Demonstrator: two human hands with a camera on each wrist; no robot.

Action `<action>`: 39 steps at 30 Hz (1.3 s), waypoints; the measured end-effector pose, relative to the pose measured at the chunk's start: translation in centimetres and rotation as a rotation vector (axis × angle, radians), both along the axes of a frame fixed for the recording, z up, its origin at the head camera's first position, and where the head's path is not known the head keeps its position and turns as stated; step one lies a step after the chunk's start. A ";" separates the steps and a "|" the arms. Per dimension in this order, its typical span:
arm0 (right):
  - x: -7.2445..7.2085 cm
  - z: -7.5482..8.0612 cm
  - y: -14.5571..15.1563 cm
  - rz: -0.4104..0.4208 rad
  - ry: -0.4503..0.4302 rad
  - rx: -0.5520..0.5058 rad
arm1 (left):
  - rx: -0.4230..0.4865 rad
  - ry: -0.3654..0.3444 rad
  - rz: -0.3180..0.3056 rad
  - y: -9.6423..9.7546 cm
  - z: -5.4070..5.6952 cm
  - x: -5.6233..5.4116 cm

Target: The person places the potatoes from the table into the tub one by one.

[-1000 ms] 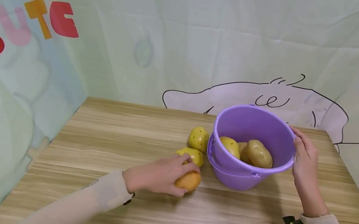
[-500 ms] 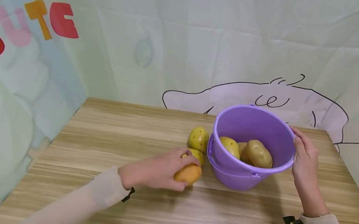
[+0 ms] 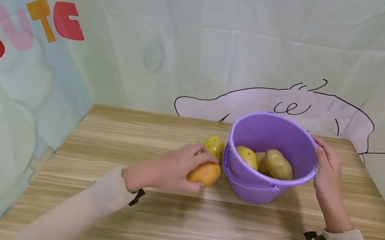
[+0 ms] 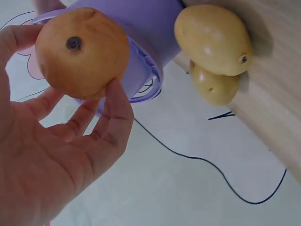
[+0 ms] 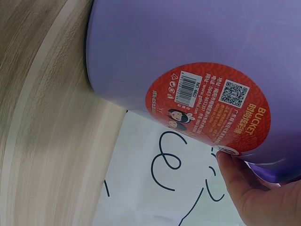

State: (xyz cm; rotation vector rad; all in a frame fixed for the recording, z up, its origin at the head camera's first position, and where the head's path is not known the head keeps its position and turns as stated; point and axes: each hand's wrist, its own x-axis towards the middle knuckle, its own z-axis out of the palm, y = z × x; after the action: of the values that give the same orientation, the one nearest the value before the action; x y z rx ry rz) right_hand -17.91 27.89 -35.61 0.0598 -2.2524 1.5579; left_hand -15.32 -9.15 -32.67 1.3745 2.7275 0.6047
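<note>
My left hand (image 3: 176,168) pinches an orange mango (image 3: 205,174) between thumb and fingers; its dark stem end shows in the left wrist view. The mango appears raised off the table, just left of the purple bucket (image 3: 253,193). Behind it lies a yellow dotted fruit (image 3: 213,146); the left wrist view shows another yellow fruit (image 4: 214,40), mostly hidden from the head camera. My right hand (image 3: 327,174) grips the bucket's right rim, with the bucket tilted toward me. Inside the bucket are a yellow dotted fruit (image 3: 246,157) and brown potatoes (image 3: 278,165), one partly hidden.
The wooden table (image 3: 128,134) ends at a printed cloth backdrop (image 3: 172,60) at the back and sides. The bucket's handle (image 4: 146,89) hangs down along its side. A red label (image 5: 211,108) is stuck on the bucket's far side.
My left hand has moved up and away from me with the mango, which now covers the nearer yellow fruit in the head view. My right hand and the bucket have stayed put.
</note>
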 end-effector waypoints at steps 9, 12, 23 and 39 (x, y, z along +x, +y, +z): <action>0.1 0.1 0.0 0.001 0.000 0.009 | 0.043 0.059 -0.004 0.2 2.4 -0.5; 0.0 0.1 -0.1 -0.004 0.005 0.006 | 0.060 0.082 -0.014 0.3 2.9 -0.6; 0.0 0.0 0.0 -0.008 -0.001 0.018 | 0.102 0.089 -0.028 1.6 4.7 -1.0; 0.1 0.1 -0.2 -0.010 0.001 -0.004 | 0.121 0.118 -0.079 4.8 6.6 -2.2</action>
State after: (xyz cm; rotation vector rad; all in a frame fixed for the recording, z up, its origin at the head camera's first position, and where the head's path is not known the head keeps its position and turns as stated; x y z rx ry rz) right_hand -17.86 27.73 -35.49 0.0477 -2.2452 1.5569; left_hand -17.53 -4.39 -26.02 1.5855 2.7516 0.7156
